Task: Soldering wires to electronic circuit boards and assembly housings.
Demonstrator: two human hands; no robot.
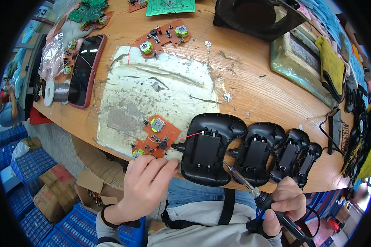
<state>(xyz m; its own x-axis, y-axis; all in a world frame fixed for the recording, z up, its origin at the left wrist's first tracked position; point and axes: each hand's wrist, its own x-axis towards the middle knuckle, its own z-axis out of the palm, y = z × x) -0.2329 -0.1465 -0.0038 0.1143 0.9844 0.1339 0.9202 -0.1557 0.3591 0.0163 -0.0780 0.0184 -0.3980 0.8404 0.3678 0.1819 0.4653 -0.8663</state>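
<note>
My right hand (pixel 286 201) is closed around a soldering iron (pixel 264 200), whose tip points up and left beside the largest black controller shell half (pixel 188 158). My left hand (pixel 150 183) has its fingers bent against the lower edge of an orange circuit board (pixel 169 131); the undersides of the fingertips are hidden. A red wire (pixel 192 135) runs between that board and the shell's metal contacts. Three more black shell halves stand in a row to the right, the nearest of them a controller shell half (pixel 266 136) with a rectangular compartment.
A second orange board (pixel 165 38) lies beyond the worn pale sheet (pixel 160 96). At left are a phone in a red case (pixel 99 53) and a solder spool (pixel 61 91). A black fan housing (pixel 220 20), a yellow glove (pixel 332 64) and an iron stand (pixel 336 131) occupy the far and right sides.
</note>
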